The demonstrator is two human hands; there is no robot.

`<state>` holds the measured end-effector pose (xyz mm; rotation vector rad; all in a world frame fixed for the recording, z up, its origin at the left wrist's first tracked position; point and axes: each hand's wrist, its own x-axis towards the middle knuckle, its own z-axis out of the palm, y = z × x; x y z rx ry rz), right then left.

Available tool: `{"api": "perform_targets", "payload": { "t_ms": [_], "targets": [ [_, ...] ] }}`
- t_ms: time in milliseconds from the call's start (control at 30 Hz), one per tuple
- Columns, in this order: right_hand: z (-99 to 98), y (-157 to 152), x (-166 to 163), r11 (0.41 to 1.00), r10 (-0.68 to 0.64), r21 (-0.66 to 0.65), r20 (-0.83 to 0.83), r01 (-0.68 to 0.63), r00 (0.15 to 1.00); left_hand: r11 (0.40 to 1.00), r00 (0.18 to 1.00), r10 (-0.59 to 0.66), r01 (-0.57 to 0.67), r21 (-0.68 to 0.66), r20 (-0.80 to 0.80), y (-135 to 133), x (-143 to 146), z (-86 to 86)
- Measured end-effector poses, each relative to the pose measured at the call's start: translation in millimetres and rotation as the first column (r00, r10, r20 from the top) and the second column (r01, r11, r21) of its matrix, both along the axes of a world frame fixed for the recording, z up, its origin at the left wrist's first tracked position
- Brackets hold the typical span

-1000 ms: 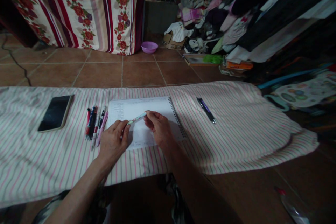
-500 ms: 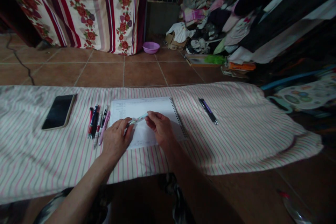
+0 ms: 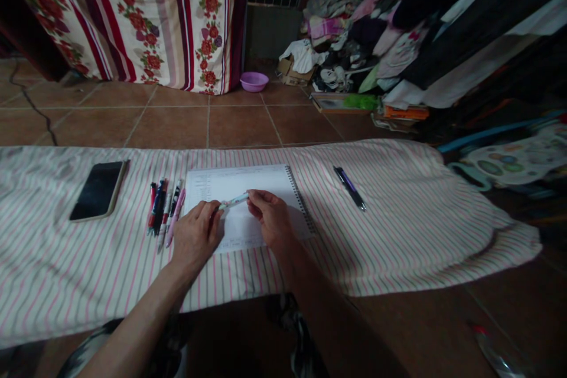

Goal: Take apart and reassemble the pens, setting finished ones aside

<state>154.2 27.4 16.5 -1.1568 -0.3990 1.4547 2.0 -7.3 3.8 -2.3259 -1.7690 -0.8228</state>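
Observation:
A slim light-coloured pen (image 3: 234,201) spans the gap between my two hands, above an open spiral notebook (image 3: 252,174). My left hand (image 3: 197,230) pinches its left end, and my right hand (image 3: 271,212) grips the right end between thumb and fingers. Both ends of the pen are partly hidden by fingers. The notebook's wire binding runs down its right side, and faint writing shows along its left and bottom edges. Just left of the notebook lies a row of several pens (image 3: 165,209), among them red, dark, white and pink ones.
A striped cloth (image 3: 398,218) covers the low surface. On it, a phone (image 3: 98,191) lies at the left and dark pens with a purple part (image 3: 349,188) at the right. Beyond are a floral curtain (image 3: 168,23), a purple basin (image 3: 254,81) and piled clothes (image 3: 354,29).
The pen has turned slightly between my fingers, and its dark left tip is now covered by my left hand. Both hands stay in nearly the same place.

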Motion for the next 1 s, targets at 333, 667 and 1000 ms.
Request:
{"api": "perform_targets", "payload": {
  "t_ms": [333,667,1000],
  "targets": [
    [3.1,-1.8,-1.2,1.0,-0.011,-0.014,-0.03,0.01,0.999,1.0,1.0,-0.009,0.01,-0.019,0.027,1.2,-1.0,0.9],
    [8.5,-0.1,-1.5,0.995,-0.072,-0.074,-0.176,0.06,0.982,0.975,0.737,0.092,0.071,-0.212,0.67,9.8,1.8,8.0],
    [-0.2,-1.0,5.3,0.991,-0.128,-0.072,-0.275,0.112,0.953,0.842,-0.272,0.47,0.424,-0.334,0.839,15.4,12.1,20.0]
  ]
}}
